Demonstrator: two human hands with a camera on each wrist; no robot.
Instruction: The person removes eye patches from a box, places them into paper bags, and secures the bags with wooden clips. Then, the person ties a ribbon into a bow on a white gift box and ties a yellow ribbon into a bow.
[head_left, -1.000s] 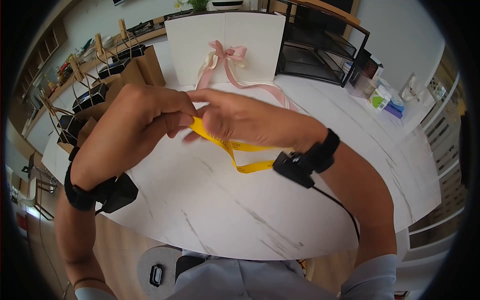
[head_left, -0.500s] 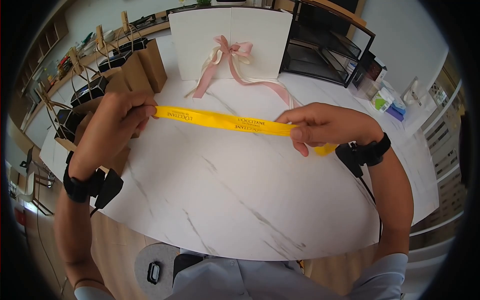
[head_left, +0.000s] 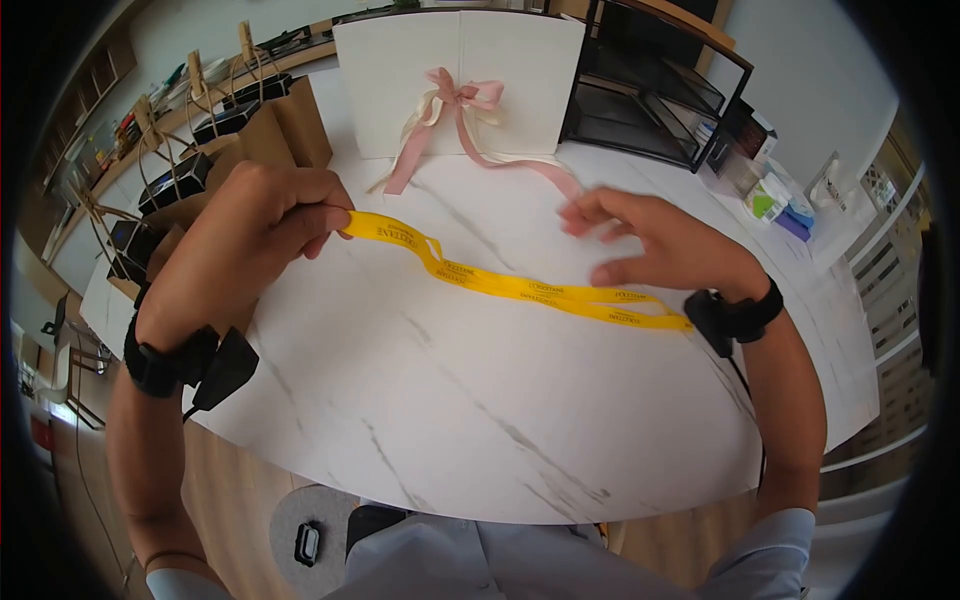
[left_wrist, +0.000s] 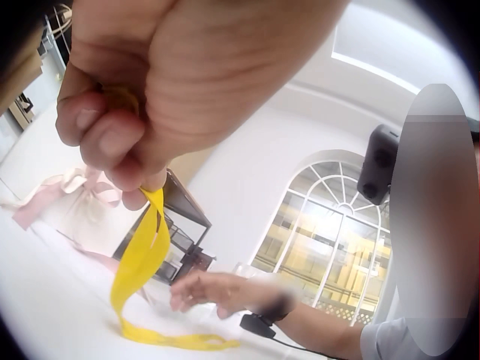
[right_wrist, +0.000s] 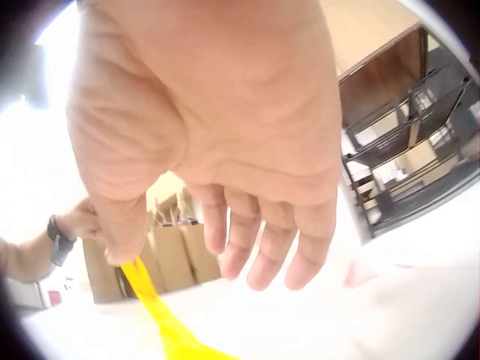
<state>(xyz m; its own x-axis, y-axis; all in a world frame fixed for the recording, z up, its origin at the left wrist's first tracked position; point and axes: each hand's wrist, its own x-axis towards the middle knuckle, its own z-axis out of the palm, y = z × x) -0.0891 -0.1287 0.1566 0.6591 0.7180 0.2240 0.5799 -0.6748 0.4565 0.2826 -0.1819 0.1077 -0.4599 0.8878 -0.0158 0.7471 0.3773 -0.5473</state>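
Observation:
A yellow printed ribbon runs from the left hand across the marble-patterned table toward the right wrist. The left hand pinches one end between thumb and curled fingers, and in the left wrist view the ribbon hangs from those fingertips. Above the ribbon's other part is the right hand, its fingers spread and somewhat blurred, gripping nothing. In the right wrist view the right hand shows its palm and loosely extended fingers, with the ribbon below the thumb.
Behind stands a white box with a pink and cream bow. Brown paper bags line the left side of the table. A black rack is at the back right, near small packages.
The hands moved apart, stretching the ribbon between them. Since then the right hand has let go of it, and the ribbon has sagged toward the table. The left hand has shifted slightly right.

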